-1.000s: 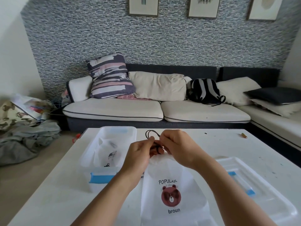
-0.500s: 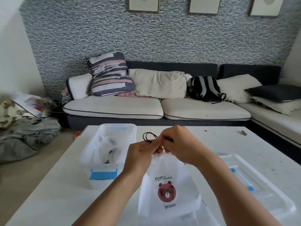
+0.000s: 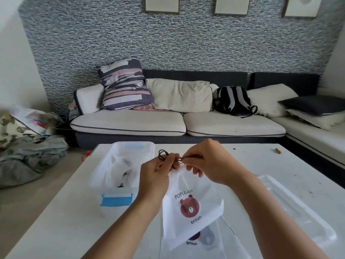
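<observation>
We see the white bag (image 3: 190, 200) with the bear print hanging over the table (image 3: 56, 221), its gathered neck held up by both hands. The left hand (image 3: 155, 176), at the bag's 11 o'clock, grips the neck and the dark cord (image 3: 164, 154), while the right hand (image 3: 211, 165), at 1 o'clock, pinches the same cord between thumb and forefinger. At the bag's 9 o'clock we find a clear box (image 3: 104, 176) with a blue strip and more bags inside, at 3 o'clock a clear lid (image 3: 298, 212) lying flat, and at 6 o'clock a second bear bag (image 3: 192, 240) beneath it.
</observation>
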The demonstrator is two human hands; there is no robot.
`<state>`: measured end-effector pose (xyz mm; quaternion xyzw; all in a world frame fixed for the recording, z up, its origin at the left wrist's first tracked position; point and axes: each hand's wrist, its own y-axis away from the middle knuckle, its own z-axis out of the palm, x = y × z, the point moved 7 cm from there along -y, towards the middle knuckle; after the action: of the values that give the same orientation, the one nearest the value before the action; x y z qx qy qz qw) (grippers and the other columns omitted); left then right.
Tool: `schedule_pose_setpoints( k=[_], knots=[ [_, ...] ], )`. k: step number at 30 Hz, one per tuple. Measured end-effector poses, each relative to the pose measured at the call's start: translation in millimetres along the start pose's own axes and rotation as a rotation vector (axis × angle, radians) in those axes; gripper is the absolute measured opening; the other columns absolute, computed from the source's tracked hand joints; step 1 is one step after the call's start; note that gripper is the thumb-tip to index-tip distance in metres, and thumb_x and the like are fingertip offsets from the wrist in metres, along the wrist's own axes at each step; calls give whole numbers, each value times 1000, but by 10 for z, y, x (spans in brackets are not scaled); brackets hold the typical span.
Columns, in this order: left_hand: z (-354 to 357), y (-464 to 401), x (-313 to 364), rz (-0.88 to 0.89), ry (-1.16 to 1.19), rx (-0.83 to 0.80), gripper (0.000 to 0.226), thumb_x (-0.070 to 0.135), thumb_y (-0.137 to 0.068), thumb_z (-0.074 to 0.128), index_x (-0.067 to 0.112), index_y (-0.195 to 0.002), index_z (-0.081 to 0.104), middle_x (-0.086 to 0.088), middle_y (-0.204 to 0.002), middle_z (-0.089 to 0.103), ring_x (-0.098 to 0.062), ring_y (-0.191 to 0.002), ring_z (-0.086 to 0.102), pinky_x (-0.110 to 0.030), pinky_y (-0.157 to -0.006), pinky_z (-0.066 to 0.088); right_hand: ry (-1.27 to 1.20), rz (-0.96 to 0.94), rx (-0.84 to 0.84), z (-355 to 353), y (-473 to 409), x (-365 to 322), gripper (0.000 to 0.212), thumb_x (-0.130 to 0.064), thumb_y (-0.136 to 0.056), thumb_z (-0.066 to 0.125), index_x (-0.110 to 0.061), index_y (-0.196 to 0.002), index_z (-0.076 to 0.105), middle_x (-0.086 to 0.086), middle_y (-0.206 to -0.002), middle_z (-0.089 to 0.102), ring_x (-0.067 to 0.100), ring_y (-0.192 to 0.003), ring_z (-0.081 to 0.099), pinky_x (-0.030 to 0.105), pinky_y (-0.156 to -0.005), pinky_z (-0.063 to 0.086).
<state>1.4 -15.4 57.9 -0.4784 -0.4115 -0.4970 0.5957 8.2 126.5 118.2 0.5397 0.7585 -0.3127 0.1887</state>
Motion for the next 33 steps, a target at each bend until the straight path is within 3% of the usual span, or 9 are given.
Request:
schedule_pose_setpoints(
  k=[3,6,11,15,19,25,29,33],
  knots=[
    [-20,-30,88,65,-9,-17,20,13,-98,58,9,-87,75,5,-70,72,-4,-73,69,-10,-71,49,-82,-7,26,-26,0,63,14,-22,-93,69,-17,-84,79,5,-71,71,13,-55,55,34,-58,49],
    [-5,-18,144,127,-46,-57,20,11,-99,57,7,-91,74,5,-72,73,-2,-73,69,-8,-71,48,-107,-19,34,3,6,98,13,-29,-94,68,-27,-90,79,8,-84,72,33,-76,59,44,-71,50],
    [-1,-48,209,225,-74,-121,19,6,-99,55,5,-94,74,-7,-85,77,-6,-79,71,-13,-76,50,-209,-36,46,-14,-12,71,19,-22,-97,62,-18,-90,80,-4,-101,70,12,-96,65,34,-93,50],
    [-48,-70,222,271,-89,-114,19,4,-98,58,16,-102,72,-3,-79,75,-9,-76,69,-15,-75,51,-294,12,11,29,-2,78,22,-15,-93,60,-5,-85,78,16,-83,71,10,-73,57,38,-77,49],
    [-72,-98,221,303,-107,-118,26,5,-96,60,20,-117,66,-3,-83,75,-13,-80,70,-17,-78,52,-385,81,-11,37,-16,140,17,-9,-91,65,-6,-84,81,18,-73,72,12,-65,62,34,-73,52],
    [-91,-133,225,303,-121,-125,19,5,-96,61,19,-105,70,-4,-84,75,-13,-79,71,-18,-77,53,-490,99,8,99,-18,186,14,-6,-90,67,-5,-86,81,11,-70,69,14,-63,57,24,-60,47],
    [-93,-120,215,288,-117,-113,10,8,-94,64,10,-91,74,-1,-75,74,-9,-73,68,-17,-73,51,-600,135,129,102,-10,180,19,1,-93,57,4,-86,74,16,-77,73,17,-51,52,24,-49,42],
    [-56,-98,186,240,-84,-112,14,11,-94,64,11,-84,74,-1,-73,72,-11,-72,66,-20,-72,52,-758,196,165,144,-8,167,22,-5,-95,52,8,-82,65,26,-84,73,23,-52,48,27,-47,39]
  ],
)
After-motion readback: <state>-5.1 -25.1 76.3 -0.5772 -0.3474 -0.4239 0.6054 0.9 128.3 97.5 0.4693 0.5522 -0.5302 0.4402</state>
